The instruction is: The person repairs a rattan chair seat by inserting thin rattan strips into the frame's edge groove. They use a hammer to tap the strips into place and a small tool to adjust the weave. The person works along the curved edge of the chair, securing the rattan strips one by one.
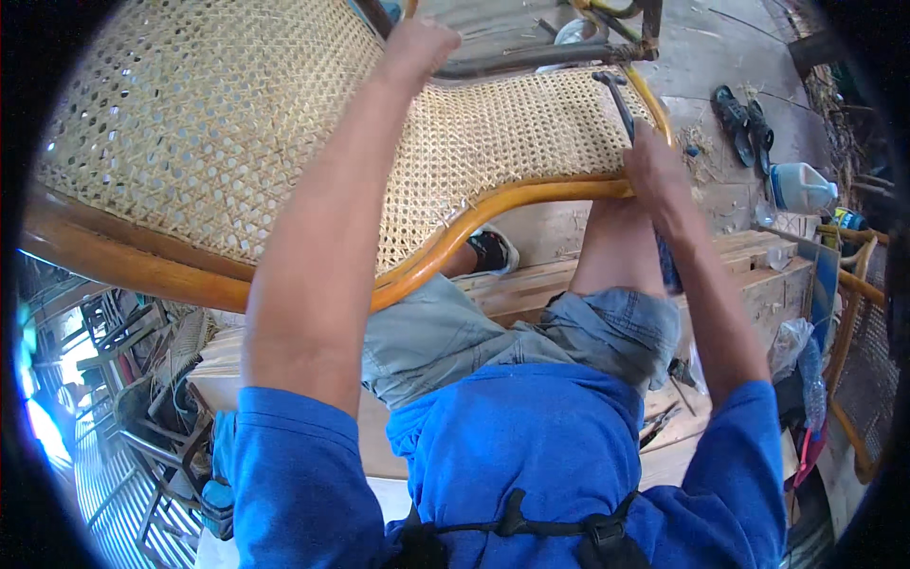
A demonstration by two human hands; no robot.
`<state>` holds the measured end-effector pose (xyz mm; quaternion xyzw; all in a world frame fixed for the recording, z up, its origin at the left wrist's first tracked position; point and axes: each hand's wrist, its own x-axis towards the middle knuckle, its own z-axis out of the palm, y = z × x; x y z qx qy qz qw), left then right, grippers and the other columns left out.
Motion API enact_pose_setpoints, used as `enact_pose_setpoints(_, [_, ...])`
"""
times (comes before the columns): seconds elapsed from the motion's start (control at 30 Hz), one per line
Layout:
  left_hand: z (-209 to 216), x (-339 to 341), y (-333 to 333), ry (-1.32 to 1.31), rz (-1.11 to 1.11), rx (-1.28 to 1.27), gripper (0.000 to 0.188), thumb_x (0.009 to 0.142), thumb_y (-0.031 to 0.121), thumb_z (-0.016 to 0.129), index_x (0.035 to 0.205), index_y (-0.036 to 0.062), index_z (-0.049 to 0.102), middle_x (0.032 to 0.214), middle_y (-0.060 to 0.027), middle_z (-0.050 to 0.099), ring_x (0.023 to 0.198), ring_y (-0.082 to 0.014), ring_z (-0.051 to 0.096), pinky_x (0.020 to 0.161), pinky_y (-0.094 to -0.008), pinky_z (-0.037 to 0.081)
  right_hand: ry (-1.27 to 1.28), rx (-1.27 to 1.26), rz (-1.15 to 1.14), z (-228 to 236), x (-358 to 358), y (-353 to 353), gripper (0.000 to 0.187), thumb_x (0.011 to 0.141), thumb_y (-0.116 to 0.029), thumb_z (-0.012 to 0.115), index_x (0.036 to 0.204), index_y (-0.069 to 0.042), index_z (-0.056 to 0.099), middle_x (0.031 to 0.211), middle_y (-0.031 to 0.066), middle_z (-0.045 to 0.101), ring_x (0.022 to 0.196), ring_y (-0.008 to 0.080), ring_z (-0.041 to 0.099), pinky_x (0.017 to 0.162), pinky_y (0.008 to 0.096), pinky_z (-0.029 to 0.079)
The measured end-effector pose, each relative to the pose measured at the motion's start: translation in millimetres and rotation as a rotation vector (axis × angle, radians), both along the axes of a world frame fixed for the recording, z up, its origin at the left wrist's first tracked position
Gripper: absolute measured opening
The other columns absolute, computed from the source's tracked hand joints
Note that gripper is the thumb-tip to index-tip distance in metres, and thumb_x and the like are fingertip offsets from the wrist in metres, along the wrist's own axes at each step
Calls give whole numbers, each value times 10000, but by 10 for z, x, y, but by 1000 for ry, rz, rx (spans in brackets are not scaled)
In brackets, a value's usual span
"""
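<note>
A long rattan chair lies across my lap. It has a pale woven cane panel [227, 114] and a curved orange-brown rattan rim [517, 196]. My right hand [659, 175] is wrapped round the handle of a hammer [620, 102], its dark head up over the cane near the right end. Higher up, my left hand [417, 49] is closed beside a dark frame bar [512, 63]. A thin tan piece [410, 8] sticks up just past that fist. What the fingers grip is hidden, and both hands are slightly blurred.
Black sandals [744, 123] and a white jug [802, 187] are on the floor to the right. Wooden planks [749, 256] lie beside my leg, with pliers [661, 424] near my hip. Another cane-and-rattan piece [858, 351] leans at far right. Stacked frames [156, 446] crowd the lower left.
</note>
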<state>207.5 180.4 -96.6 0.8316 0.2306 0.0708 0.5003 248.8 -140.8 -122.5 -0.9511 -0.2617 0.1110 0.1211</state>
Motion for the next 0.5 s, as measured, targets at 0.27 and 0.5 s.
enact_pose_setpoints(0.27, [381,-667,-646,-138,292,-783,260,875,251,574,956,4,572,676,27,455,495,-45,367,406,-193,287,-86,-180,174,-487,766,442,214,824,-149,467,860,-1,617,895,251,628,844,404,623,719,500,503])
enact_pose_setpoints(0.5, [-70,-1666,-1372,-76,270,-1364,408,918,386,505,1072,12,554,851,-33,575,683,-141,552,592,-270,468,-350,-108,8,-255,544,401,227,855,-152,478,977,-49,640,952,185,642,907,324,625,784,425,497])
